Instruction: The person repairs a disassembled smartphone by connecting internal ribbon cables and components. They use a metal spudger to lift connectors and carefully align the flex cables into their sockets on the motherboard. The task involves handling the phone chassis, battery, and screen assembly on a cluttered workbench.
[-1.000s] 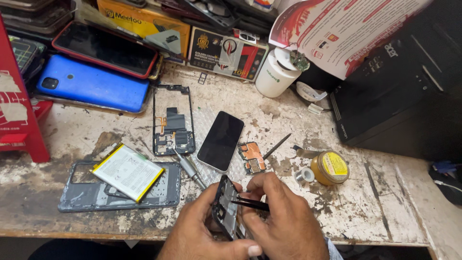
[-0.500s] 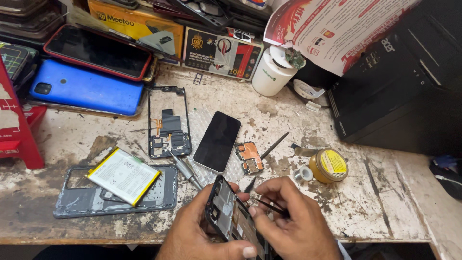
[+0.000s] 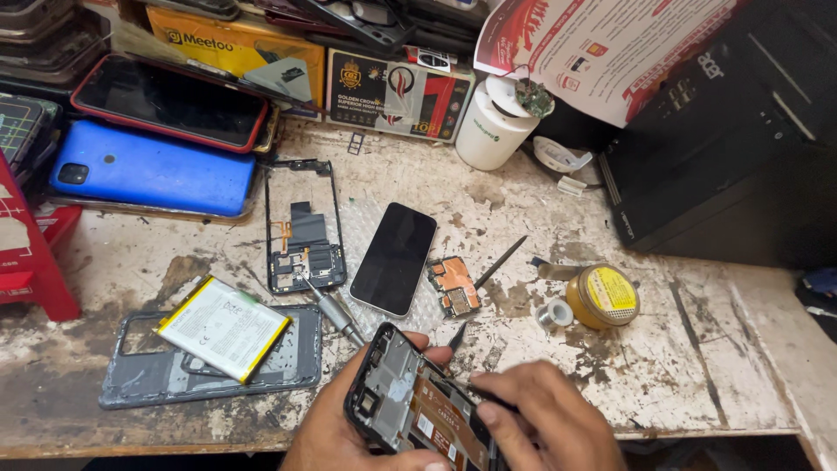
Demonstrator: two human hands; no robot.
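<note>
At the bottom centre, my left hand (image 3: 336, 436) grips an opened phone body (image 3: 410, 406) with its back removed, tilted with the inner frame and copper-coloured parts facing up. My right hand (image 3: 545, 419) holds a thin dark tool (image 3: 478, 394) pinched between the fingers, its tip resting on the phone's inside. Just beyond the hands, a small circuit board (image 3: 453, 286), a black phone screen (image 3: 394, 258) and a screwdriver (image 3: 333, 310) lie on the worn bench (image 3: 654, 366).
A phone mid-frame (image 3: 301, 227) lies beside the screen. A battery (image 3: 223, 328) rests on a grey back cover (image 3: 148, 379) at left. A blue phone (image 3: 148, 170), a red-edged phone (image 3: 166, 100), a white bottle (image 3: 493, 131), a yellow tin (image 3: 603, 296) and a black case (image 3: 724, 131) ring the bench.
My hands and the opened phone have shifted slightly lower and right in view. The right hand's tool stays on the phone's interior. The bench items have not moved.
</note>
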